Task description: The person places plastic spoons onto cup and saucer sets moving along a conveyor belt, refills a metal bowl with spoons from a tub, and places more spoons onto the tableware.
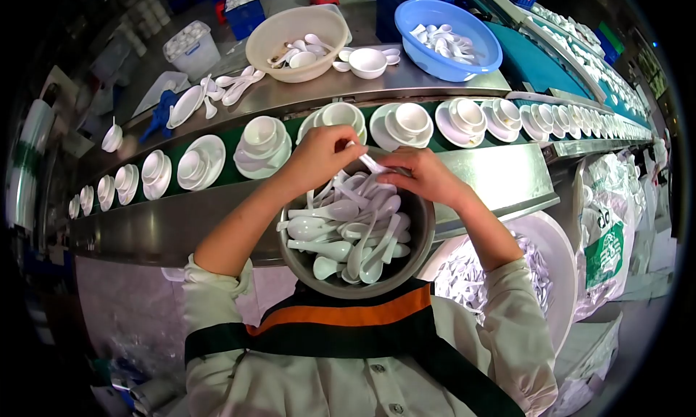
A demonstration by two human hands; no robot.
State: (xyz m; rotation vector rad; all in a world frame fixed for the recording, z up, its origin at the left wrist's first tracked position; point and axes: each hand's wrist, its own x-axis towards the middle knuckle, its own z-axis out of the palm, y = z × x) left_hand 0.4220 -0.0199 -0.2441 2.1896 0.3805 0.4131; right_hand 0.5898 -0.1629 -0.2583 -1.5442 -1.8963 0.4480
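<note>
Above a round metal bowl [428,239] heaped with white soup spoons [319,228], my two hands meet at one white soup spoon [373,163]. My left hand [326,152] pinches its handle end between thumb and fingers. The fingers of my right hand [423,172] are closed on the other end of that spoon and partly cover it. Just beyond my hands runs a green conveyor belt [230,172], carrying a line of white dish sets. Each set, such as the stack of dishes [262,147] beyond my left forearm, has small bowls on a plate.
On the steel shelf behind the belt stand a beige basin [297,29] and a blue basin [448,22], both holding spoons. Loose spoons [235,87] lie left of them. At my right, a large white tub [562,272] contains many small wrapped pieces, beside a plastic bag [605,236].
</note>
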